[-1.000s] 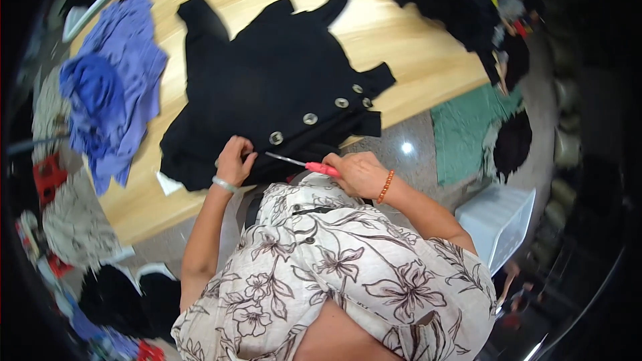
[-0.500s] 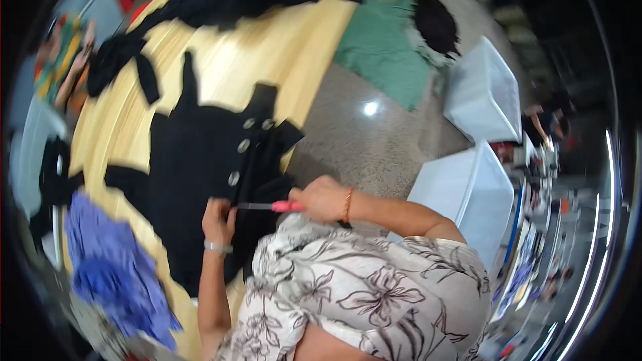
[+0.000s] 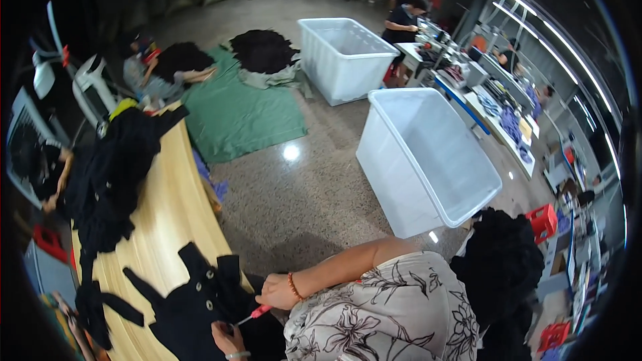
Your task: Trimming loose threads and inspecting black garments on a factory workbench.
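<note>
Black garment (image 3: 194,301) with a row of pale round buttons lies flat on the wooden table (image 3: 167,220), near its lower end, just under both hands.

Right hand (image 3: 275,292): grip closed around the red handle of a small tool (image 3: 253,315); the thin metal tip runs down and left from the grip and meets the garment's edge. An orange bead bracelet sits on that wrist.

Left hand (image 3: 227,337): below and left of the right grip, fingers curled and pressed onto the black cloth beside the tool tip. Whether the cloth is pinched or only held down, cannot tell. A pale band is on the wrist.

Close under the right grip: the person's floral-print top, white with dark outlines.

Left of the grips, farther up the table: a heap of black clothes (image 3: 114,174), and a loose black strip (image 3: 93,307) near the table's edge.

Above the grips, across the speckled floor: a green sheet (image 3: 241,120) spread out, with a dark pile (image 3: 264,50) on its far end.

Up and right of the grips: two white plastic tubs, the near tub (image 3: 428,160) and the far tub (image 3: 341,53), well apart from the table.

Right of the grips: a mound of black fabric (image 3: 498,264), with a red crate (image 3: 542,220) just beyond it.

Far right: other people at work along benches under strip lights.
</note>
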Motion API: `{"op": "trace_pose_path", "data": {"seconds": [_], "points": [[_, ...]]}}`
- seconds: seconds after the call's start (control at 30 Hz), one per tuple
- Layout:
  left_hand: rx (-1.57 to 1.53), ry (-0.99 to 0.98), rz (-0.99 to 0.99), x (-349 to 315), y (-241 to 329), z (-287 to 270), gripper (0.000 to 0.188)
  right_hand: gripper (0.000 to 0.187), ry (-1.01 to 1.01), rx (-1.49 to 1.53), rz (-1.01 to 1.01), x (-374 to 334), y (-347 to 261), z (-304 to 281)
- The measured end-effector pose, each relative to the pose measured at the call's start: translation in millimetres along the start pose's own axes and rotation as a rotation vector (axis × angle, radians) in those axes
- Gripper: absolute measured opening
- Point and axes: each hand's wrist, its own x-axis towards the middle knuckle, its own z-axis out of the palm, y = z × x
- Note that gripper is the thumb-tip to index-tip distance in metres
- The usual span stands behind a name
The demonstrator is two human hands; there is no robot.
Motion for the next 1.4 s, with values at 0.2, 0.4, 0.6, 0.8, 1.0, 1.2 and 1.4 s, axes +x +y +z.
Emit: {"op": "trace_pose_path", "data": {"seconds": [0.2, 0.4, 0.6, 0.8, 1.0, 1.2, 1.4], "points": [[-0.185, 0.150, 0.145, 18.8, -6.1, 10.1, 0.034, 0.017, 0.144, 0.058, 0.013, -11.5, 15.9, 0.4], [0.235, 0.144, 0.293, 81.5, -5.1, 29.2, 0.036, 0.016, 0.253, 0.026, 0.043, -0.9, 31.4, 19.1], [0.045, 0.104, 0.096, 88.5, -51.3, 33.3, 0.024, 0.025, 0.040, 0.040, 0.087, 0.5, 42.3, 5.6], [0.206, 0.015, 0.141, 85.1, -26.5, 20.5, 0.018, 0.028, 0.019, 0.199, 0.139, -0.2, 52.2, -14.2], [0.163, 0.044, 0.059, 138.3, 28.3, 40.7, 0.038, 0.025, 0.079, 0.143, 0.250, -12.0, 72.7, -12.1], [0.306, 0.151, -0.111, 153.6, 1.7, 62.2, 0.035, 0.020, 0.056, 0.094, 0.256, -4.0, 77.1, -2.3], [0.344, -0.076, -0.219, 149.1, -41.1, 47.0, 0.019, 0.021, 0.003, 0.158, 0.248, 7.0, 69.5, -2.0]]}}
